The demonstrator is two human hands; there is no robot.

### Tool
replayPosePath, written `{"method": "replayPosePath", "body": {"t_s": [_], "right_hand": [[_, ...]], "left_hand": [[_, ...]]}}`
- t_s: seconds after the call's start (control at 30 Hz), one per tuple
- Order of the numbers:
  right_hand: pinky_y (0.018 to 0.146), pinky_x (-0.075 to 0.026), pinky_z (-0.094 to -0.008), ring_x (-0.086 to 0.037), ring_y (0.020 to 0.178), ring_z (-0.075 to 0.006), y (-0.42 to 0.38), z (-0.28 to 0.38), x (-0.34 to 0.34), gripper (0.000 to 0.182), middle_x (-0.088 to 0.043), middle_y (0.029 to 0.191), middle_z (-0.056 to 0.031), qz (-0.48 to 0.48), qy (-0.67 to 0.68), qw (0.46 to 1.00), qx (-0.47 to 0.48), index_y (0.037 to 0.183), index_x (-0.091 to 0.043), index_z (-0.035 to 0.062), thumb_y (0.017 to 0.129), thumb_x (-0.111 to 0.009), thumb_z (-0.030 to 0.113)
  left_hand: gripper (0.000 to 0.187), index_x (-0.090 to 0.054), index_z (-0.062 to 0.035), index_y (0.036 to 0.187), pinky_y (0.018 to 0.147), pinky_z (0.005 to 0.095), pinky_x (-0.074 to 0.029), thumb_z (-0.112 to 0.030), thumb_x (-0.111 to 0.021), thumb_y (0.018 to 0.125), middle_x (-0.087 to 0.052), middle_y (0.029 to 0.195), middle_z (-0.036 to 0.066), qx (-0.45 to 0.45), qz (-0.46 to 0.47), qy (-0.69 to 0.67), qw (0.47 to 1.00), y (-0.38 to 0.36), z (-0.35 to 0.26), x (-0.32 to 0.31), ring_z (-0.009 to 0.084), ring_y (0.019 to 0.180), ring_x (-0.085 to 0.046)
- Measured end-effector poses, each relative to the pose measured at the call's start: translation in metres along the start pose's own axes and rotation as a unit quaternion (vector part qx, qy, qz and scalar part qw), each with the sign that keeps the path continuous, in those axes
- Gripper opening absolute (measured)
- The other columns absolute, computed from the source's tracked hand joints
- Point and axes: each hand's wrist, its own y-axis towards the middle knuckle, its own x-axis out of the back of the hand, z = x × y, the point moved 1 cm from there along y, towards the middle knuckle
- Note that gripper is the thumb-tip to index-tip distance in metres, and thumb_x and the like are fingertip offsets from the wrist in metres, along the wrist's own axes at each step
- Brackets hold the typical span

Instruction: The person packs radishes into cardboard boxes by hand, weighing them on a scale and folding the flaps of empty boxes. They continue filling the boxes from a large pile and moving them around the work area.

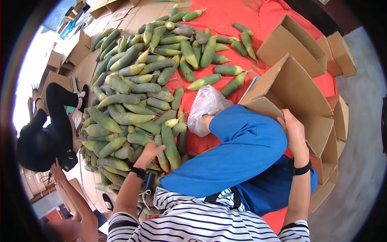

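Observation:
Green radishes (127, 117), long and plump with paler ends, lie heaped on the floor to my left and ahead of me. My left hand (150, 155) is over the near side of this heap, its fingers stretched toward a long radish (171, 147). Nothing shows in that hand, though its underside is hidden. At my right knee, my right hand (293, 131) grips the near edge of an open cardboard box (292, 86), which is tilted with its mouth toward me. The visible part of the box's inside shows bare cardboard.
More cardboard boxes (296, 44) stand along the right side. A red sheet (217, 24) covers the floor, with several loose radishes on it. A clear plastic bag (205, 107) covers my foot. On the left are a person in black (44, 141) and another person's arm (76, 197).

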Motion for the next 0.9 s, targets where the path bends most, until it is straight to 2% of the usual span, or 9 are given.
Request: {"method": "replayPosePath", "body": {"t_s": [0.1,0.2,0.27,0.5,0.57,0.7,0.8,0.87,0.9], "right_hand": [[0.070,-0.049,-0.0432,-0.061,0.083,-0.0387,0.002,0.002,0.004,0.020,-0.063,0.092,-0.0197,0.025,-0.025,0.999,-0.013,0.106,-0.051,0.0028,0.090,-0.057,0.013],[0.070,-0.049,-0.0432,-0.061,0.083,-0.0384,0.002,0.006,0.004,0.020,-0.063,0.092,-0.0194,0.015,-0.019,0.999,-0.022,0.106,-0.051,0.0029,0.090,-0.057,0.013],[0.070,-0.049,-0.0432,-0.061,0.083,-0.0381,0.003,0.007,0.004,0.019,-0.063,0.091,-0.0195,0.017,-0.012,0.999,-0.026,0.105,-0.051,0.0027,0.090,-0.057,0.013],[0.070,-0.049,-0.0432,-0.061,0.083,-0.0379,0.004,0.001,0.005,0.020,-0.063,0.090,-0.0198,0.015,-0.018,1.000,-0.014,0.106,-0.052,0.0023,0.090,-0.058,0.013],[0.070,-0.049,-0.0435,-0.062,0.083,-0.0378,0.004,0.000,0.004,0.021,-0.063,0.090,-0.0202,0.011,-0.017,1.000,-0.003,0.106,-0.052,0.0025,0.089,-0.058,0.013],[0.069,-0.050,-0.0435,-0.062,0.082,-0.0376,0.002,-0.002,0.002,0.021,-0.064,0.091,-0.0202,0.000,-0.022,1.000,-0.001,0.106,-0.052,0.0024,0.089,-0.059,0.013],[0.068,-0.050,-0.0433,-0.062,0.081,-0.0372,0.002,-0.006,-0.001,0.021,-0.064,0.090,-0.0191,-0.002,-0.023,1.000,-0.002,0.105,-0.052,0.0027,0.088,-0.060,0.014],[0.068,-0.050,-0.0429,-0.062,0.081,-0.0363,0.001,-0.010,-0.005,0.023,-0.064,0.089,-0.0178,-0.023,-0.018,0.999,0.017,0.103,-0.052,0.0036,0.086,-0.062,0.015],[0.068,-0.051,-0.0423,-0.063,0.081,-0.0346,0.001,-0.011,-0.005,0.022,-0.063,0.088,-0.0163,0.003,-0.050,0.999,-0.003,0.100,-0.052,0.0044,0.084,-0.063,0.016]], "left_hand": [[0.083,-0.053,0.0127,0.113,0.087,0.0397,-0.048,-0.057,-0.071,0.071,-0.060,0.111,0.031,0.009,0.021,-0.019,1.000,0.000,-0.016,-0.031,0.0379,0.103,-0.061],[0.097,-0.044,0.0193,0.118,0.089,0.0387,-0.048,-0.057,-0.075,0.066,-0.058,0.112,0.033,0.047,0.026,0.006,0.999,0.020,-0.031,-0.050,0.0377,0.105,-0.060],[0.099,-0.038,0.0207,0.118,0.088,0.0381,-0.049,-0.054,-0.077,0.066,-0.059,0.110,0.033,0.055,-0.060,0.097,0.992,0.025,-0.035,-0.054,0.0371,0.104,-0.061],[0.087,-0.040,0.0154,0.114,0.086,0.0383,-0.050,-0.047,-0.078,0.066,-0.060,0.108,0.030,0.057,-0.104,0.064,0.991,0.031,-0.026,-0.062,0.0374,0.100,-0.062],[0.080,-0.042,0.0124,0.113,0.085,0.0380,-0.050,-0.042,-0.079,0.067,-0.061,0.103,0.028,-0.014,-0.077,0.019,0.997,0.033,-0.018,-0.060,0.0365,0.096,-0.063],[0.073,-0.043,0.0099,0.111,0.083,0.0373,-0.051,-0.036,-0.080,0.067,-0.062,0.101,0.025,-0.053,-0.092,-0.028,0.994,0.001,-0.063,-0.026,0.0340,0.093,-0.064],[0.067,-0.044,0.0085,0.109,0.080,0.0361,-0.051,-0.029,-0.082,0.068,-0.062,0.101,0.023,-0.110,-0.106,-0.090,0.984,-0.006,-0.087,-0.004,0.0277,0.091,-0.064],[0.062,-0.044,0.0068,0.111,0.079,0.0354,-0.051,-0.021,-0.082,0.070,-0.062,0.101,0.019,-0.207,-0.174,-0.172,0.947,-0.003,-0.099,0.008,0.0234,0.090,-0.063],[0.059,-0.044,0.0056,0.113,0.081,0.0339,-0.050,-0.015,-0.080,0.072,-0.061,0.102,0.016,-0.255,-0.173,-0.251,0.918,-0.003,-0.112,0.015,0.0207,0.092,-0.061]]}}
